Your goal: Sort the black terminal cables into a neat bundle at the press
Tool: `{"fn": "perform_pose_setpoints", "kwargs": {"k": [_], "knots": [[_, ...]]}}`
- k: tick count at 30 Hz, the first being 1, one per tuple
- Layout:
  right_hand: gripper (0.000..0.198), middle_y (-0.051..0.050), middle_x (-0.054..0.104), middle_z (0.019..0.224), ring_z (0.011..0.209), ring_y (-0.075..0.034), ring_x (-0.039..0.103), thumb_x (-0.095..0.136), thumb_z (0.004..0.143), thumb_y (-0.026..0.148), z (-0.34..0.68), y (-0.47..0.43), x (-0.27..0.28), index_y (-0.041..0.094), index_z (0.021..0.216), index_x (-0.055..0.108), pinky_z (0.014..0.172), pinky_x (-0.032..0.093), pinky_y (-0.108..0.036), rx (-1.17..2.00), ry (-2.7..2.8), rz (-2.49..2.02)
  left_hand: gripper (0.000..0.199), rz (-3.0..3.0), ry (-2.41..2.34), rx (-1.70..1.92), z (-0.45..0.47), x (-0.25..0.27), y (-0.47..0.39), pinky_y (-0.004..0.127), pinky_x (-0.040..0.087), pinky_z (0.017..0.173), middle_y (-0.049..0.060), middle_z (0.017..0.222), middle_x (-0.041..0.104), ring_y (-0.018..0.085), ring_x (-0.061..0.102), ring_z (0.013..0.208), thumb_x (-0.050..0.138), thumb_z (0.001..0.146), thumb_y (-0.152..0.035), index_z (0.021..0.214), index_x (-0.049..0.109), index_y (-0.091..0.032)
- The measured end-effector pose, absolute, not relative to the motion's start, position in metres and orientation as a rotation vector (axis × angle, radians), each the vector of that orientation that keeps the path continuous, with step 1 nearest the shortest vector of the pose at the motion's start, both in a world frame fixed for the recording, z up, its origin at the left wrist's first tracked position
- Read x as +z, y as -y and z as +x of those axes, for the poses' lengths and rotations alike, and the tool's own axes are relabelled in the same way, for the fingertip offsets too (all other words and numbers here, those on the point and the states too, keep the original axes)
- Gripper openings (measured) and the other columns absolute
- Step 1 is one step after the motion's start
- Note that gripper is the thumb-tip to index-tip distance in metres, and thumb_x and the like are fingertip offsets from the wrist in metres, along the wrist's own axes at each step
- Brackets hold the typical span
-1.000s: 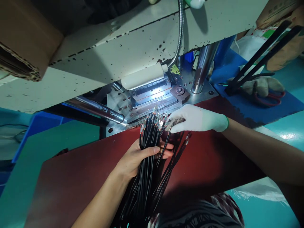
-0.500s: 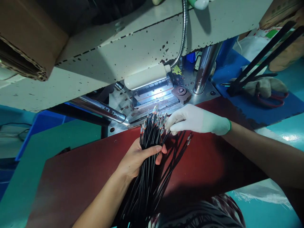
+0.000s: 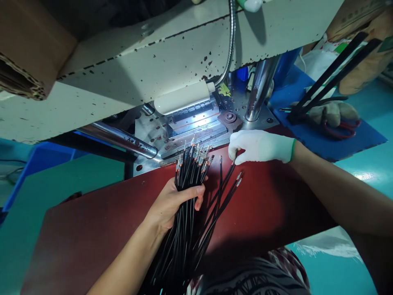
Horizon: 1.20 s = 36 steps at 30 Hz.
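Observation:
A thick bundle of black cables [image 3: 188, 180] with metal ends is wrapped in my bare left hand [image 3: 175, 200], the ends pointing up and away from me. My right hand [image 3: 259, 146], in a white glove, pinches a single black cable [image 3: 226, 177] near its tip, to the right of the bundle. Several loose cables [image 3: 225, 203] lie slanting on the dark red board [image 3: 260, 196] between the bundle and the glove. The lower lengths of all the cables run down toward my lap.
Behind the board is a press bed [image 3: 196, 119] with a lit metal die, beneath a white lamp [image 3: 181, 97]. Steel posts [image 3: 262, 90] flank it. A cardboard box [image 3: 33, 45] hangs over the left. Red-handled scissors [image 3: 342, 129] and work gloves [image 3: 334, 112] lie on the blue surface at right.
My gloved right hand has moved right, away from the bundle, bringing one cable with it. My left hand keeps hold of the bundle. The whole view has shifted slightly.

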State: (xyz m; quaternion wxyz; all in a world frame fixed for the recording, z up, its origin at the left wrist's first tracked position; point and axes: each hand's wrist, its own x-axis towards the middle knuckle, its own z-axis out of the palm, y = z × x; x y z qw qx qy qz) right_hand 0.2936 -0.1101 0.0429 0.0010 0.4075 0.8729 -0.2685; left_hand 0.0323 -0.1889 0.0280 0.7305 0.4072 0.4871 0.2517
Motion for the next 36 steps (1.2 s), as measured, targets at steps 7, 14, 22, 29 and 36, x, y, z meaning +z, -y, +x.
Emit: {"fn": "perform_pose_setpoints", "kwargs": {"k": [7, 14, 22, 29, 36], "knots": [[0.008, 0.000, 0.068, 0.082, 0.072, -0.012, 0.060, 0.060, 0.081, 0.024, 0.298, 0.109, 0.045, 0.016, 0.083, 0.064, 0.064, 0.042, -0.023, -1.389, -2.701, 1.329, 0.020, 0.900, -1.098, 0.570, 0.034, 0.029, 0.188, 0.020, 0.046, 0.058, 0.003, 0.064, 0.065, 0.010, 0.058, 0.059, 0.073, 0.074, -0.027, 0.080, 0.066, -0.010], [0.014, -0.004, 0.071, 0.090, 0.084, -0.016, 0.064, 0.060, 0.081, 0.020, 0.274, 0.122, 0.051, 0.012, 0.090, 0.069, 0.075, 0.048, -0.026, -1.616, -2.930, 1.488, 0.035, 0.785, -1.049, 0.581, 0.033, 0.030, 0.190, 0.033, 0.054, 0.087, 0.013, 0.112, 0.069, 0.025, 0.067, 0.099, 0.077, 0.071, -0.024, 0.102, 0.068, -0.011], [0.025, -0.004, 0.071, 0.094, 0.084, -0.017, 0.064, 0.058, 0.086, 0.029, 0.294, 0.114, 0.056, 0.015, 0.102, 0.070, 0.078, 0.046, -0.028, -1.281, -2.888, 1.541, 0.019, 0.808, -0.952, 0.571, 0.034, 0.028, 0.190, 0.020, 0.037, 0.051, -0.001, 0.068, 0.058, 0.006, 0.050, 0.050, 0.071, 0.077, -0.025, 0.083, 0.057, -0.014], [0.009, -0.005, 0.063, 0.093, 0.084, -0.017, 0.056, 0.067, 0.074, 0.020, 0.305, 0.106, 0.044, 0.016, 0.079, 0.073, 0.075, 0.041, -0.027, -0.941, -2.766, 1.208, 0.018, 0.783, -0.981, 0.587, 0.036, 0.029, 0.190, 0.021, 0.032, 0.049, -0.002, 0.064, 0.053, 0.005, 0.046, 0.046, 0.071, 0.075, -0.021, 0.080, 0.055, -0.013], [0.016, -0.001, 0.069, 0.085, 0.079, -0.014, 0.063, 0.060, 0.083, 0.028, 0.301, 0.107, 0.054, 0.014, 0.086, 0.068, 0.071, 0.044, -0.023, -1.501, -2.737, 1.301, 0.024, 0.827, -1.086, 0.576, 0.033, 0.025, 0.188, 0.020, 0.038, 0.052, -0.003, 0.057, 0.056, 0.007, 0.051, 0.049, 0.075, 0.072, -0.024, 0.090, 0.066, -0.012]]}}
